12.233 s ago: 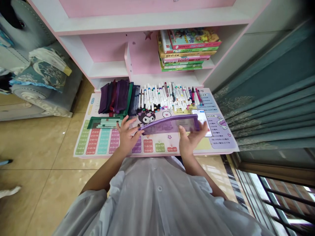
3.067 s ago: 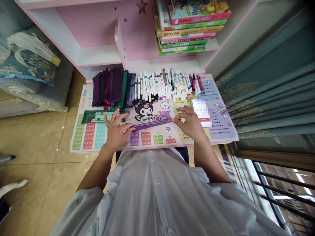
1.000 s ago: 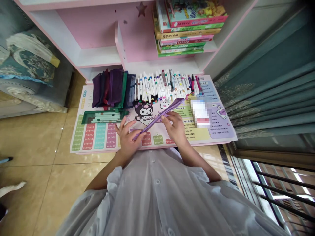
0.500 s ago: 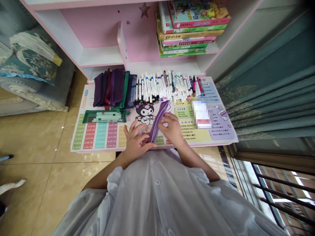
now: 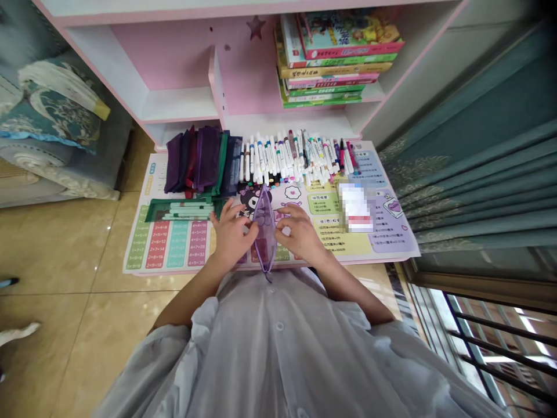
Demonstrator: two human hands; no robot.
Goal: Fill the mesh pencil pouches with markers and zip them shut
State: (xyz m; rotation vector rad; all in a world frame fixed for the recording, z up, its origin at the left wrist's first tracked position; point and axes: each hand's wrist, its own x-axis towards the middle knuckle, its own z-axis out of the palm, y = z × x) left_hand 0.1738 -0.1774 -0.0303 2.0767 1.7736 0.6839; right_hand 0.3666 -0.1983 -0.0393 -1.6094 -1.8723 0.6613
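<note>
Left of hands: green pouch point(image 5: 185, 210) lying open, pale markers inside; dark purple pouches point(image 5: 195, 159) in a row behind it.
Left hand point(image 5: 232, 235): narrow, fingers curled, gripping the pouch's left side.
Pouch: purple mesh pencil pouch point(image 5: 264, 229), held upright between both hands above the printed times-table mat point(image 5: 167, 249).
Right hand point(image 5: 300, 232): narrow, fingertips pinching the pouch's right side.
Right of hands: loose markers point(image 5: 296, 157) beyond; blurred phone point(image 5: 355, 208) on the mat.

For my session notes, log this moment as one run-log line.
left hand: holds purple mesh pencil pouch | right hand: holds same pouch | nearby: marker pens, multiplication-table mat
</note>
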